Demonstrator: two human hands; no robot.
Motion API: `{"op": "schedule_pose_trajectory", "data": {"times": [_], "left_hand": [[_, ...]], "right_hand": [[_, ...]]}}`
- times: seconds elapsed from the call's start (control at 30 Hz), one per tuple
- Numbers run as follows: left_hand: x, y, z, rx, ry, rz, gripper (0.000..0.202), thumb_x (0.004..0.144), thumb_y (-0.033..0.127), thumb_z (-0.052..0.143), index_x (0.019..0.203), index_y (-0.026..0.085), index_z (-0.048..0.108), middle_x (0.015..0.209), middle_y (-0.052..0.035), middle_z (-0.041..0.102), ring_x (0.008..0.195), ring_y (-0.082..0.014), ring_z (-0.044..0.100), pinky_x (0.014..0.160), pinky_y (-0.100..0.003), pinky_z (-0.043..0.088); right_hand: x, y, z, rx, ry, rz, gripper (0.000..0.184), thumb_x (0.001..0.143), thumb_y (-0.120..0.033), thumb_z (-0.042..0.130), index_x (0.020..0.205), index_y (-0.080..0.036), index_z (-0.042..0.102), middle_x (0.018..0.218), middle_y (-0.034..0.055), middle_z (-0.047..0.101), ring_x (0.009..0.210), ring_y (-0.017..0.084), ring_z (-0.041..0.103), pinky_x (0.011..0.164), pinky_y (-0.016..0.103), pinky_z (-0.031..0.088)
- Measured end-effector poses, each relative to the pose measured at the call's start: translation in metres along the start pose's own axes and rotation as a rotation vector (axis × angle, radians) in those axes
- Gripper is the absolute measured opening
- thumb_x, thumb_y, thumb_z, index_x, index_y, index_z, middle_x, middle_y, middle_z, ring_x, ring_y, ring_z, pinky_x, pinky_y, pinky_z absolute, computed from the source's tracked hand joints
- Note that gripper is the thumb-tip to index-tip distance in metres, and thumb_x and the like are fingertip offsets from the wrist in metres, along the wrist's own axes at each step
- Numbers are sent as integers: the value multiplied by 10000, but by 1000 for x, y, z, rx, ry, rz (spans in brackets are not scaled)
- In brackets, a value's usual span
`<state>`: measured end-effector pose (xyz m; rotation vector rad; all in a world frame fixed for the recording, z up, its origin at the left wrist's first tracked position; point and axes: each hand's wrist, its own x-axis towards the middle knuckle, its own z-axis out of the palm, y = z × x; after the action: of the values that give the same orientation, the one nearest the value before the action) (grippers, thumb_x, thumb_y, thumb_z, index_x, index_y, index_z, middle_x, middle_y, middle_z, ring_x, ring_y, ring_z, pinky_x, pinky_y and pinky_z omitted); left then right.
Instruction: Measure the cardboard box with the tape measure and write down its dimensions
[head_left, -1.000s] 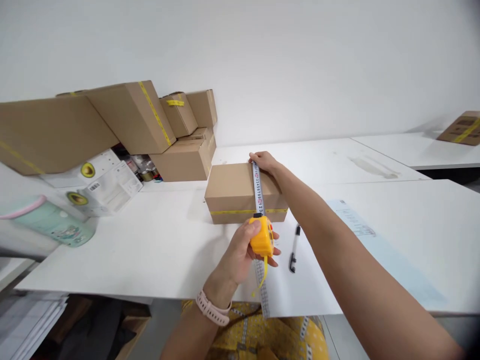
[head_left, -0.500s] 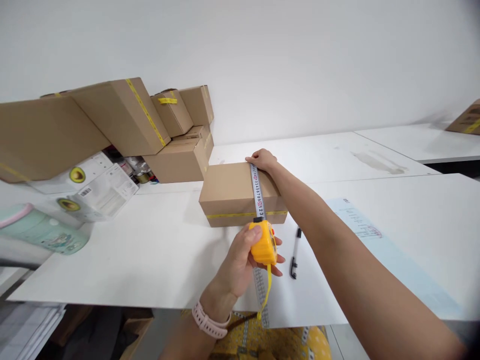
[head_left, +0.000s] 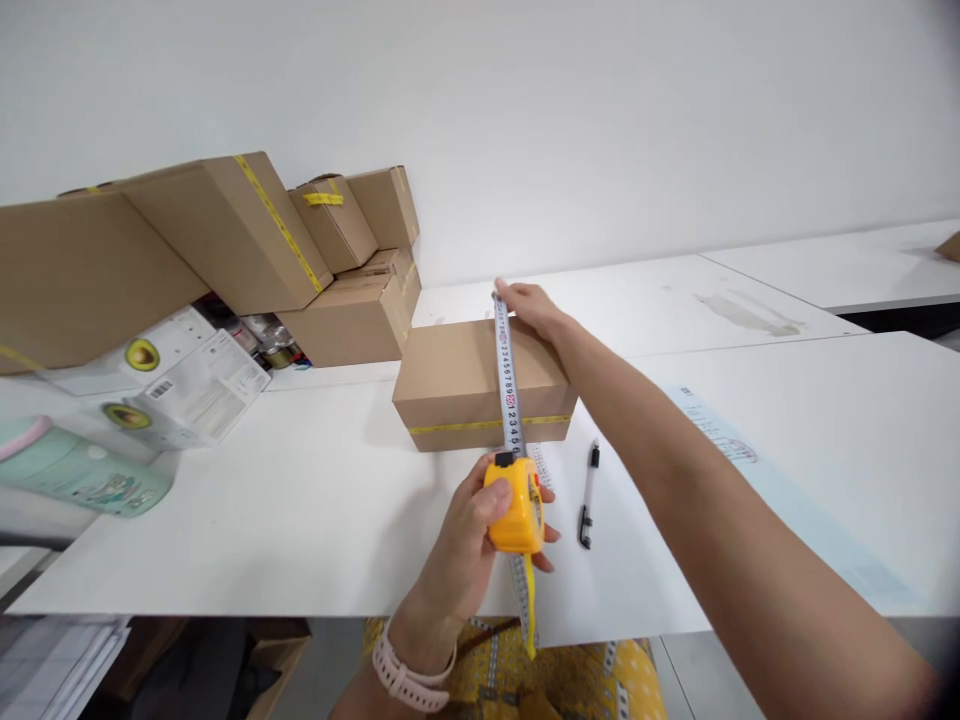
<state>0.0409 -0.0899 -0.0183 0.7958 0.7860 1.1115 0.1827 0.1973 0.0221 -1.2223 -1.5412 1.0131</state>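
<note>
My left hand is closed around a yellow tape measure, held in front of the cardboard box. The blade runs out over the box top toward the back. At its far end, my right hand pinches the blade tip, just above and beyond the box's back edge. Yellow tape lines the box's front face. A yellow strap hangs from the tape measure. To the right of it a black-capped pen lies on a white notebook page.
Cardboard boxes are stacked at the left, near white cartons with avocado pictures. A mint green tumbler lies at the left edge. A pale blue printed sheet lies at the right. The white table ends close to my lap.
My right hand has lifted the blade tip up and back, off the box top. The tape measure has come slightly nearer to me, and more blade shows.
</note>
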Motion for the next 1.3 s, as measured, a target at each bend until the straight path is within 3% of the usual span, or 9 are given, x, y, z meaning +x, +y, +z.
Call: {"op": "schedule_pose_trajectory", "data": {"times": [0.2, 0.33, 0.43, 0.57, 0.7, 0.8, 0.9, 1.07, 1.3], "left_hand": [[-15, 22, -70, 356, 336, 406, 702, 722, 468, 850, 1301, 265, 509, 1164, -80, 640, 864, -233, 724, 668, -334, 645], [3, 27, -118, 419, 437, 328, 640, 735, 524, 798, 1227, 223, 520, 1053, -32, 621, 812, -228, 740, 665, -358, 640], [18, 27, -132, 378, 388, 251, 610, 733, 529, 782, 1178, 207, 517, 1023, -16, 626, 772, -219, 745, 666, -362, 634], [29, 46, -131, 344, 339, 316, 585, 711, 513, 790, 1127, 195, 530, 1011, -20, 659, 711, -192, 729, 624, -322, 625], [32, 85, -119, 330, 277, 422, 559, 708, 490, 798, 1121, 193, 565, 1172, -85, 685, 677, -160, 695, 590, -302, 624], [26, 98, -102, 330, 255, 490, 553, 704, 495, 813, 1113, 200, 588, 1311, -108, 645, 681, -158, 693, 576, -299, 627], [11, 81, -81, 300, 175, 450, 602, 678, 531, 846, 1130, 227, 591, 1316, -109, 641, 675, -178, 704, 539, -304, 618], [-9, 20, -58, 219, -85, 99, 637, 698, 547, 847, 1203, 233, 619, 1163, -114, 670, 728, -211, 720, 568, -296, 610], [-8, -18, -47, 96, -98, 29, 523, 750, 530, 814, 1148, 238, 640, 1237, -91, 626, 735, -154, 676, 622, -283, 598]], "right_hand": [[-28, 31, -48, 98, 251, -62, 619, 898, -769, 490, 1050, -200, 683, 1105, 118, 714, 871, 178, 659, 756, 302, 543], [-98, 51, -65, -83, 147, -71, 672, 946, -754, 379, 1385, -288, 584, 1458, 118, 550, 839, 184, 673, 703, 336, 574], [-135, 54, -62, -151, -1, -104, 676, 948, -737, 396, 1486, -343, 509, 1573, 112, 432, 1006, 235, 673, 757, 372, 600], [-141, 35, -54, -190, -42, -196, 607, 876, -689, 605, 1355, -316, 632, 1590, 94, 422, 1251, 282, 569, 929, 407, 547], [-117, 5, -49, -187, 97, -163, 495, 852, -661, 648, 1105, -240, 700, 1133, 90, 698, 981, 266, 637, 792, 403, 529], [-92, -8, -44, -335, 265, -184, 405, 883, -620, 604, 858, -222, 673, 901, 84, 682, 1004, 304, 588, 817, 435, 496], [-71, -10, -39, -465, 304, -309, 272, 921, -477, 563, 812, -240, 640, 931, 102, 692, 1132, 331, 524, 928, 477, 457], [-57, -12, -30, -631, 231, -478, 209, 954, -278, 418, 922, -242, 621, 994, 104, 719, 969, 302, 583, 963, 489, 412], [-64, -14, -23, -791, 206, -558, 440, 988, -215, 292, 1368, -257, 509, 1051, 96, 695, 998, 316, 575, 945, 485, 368]]}}
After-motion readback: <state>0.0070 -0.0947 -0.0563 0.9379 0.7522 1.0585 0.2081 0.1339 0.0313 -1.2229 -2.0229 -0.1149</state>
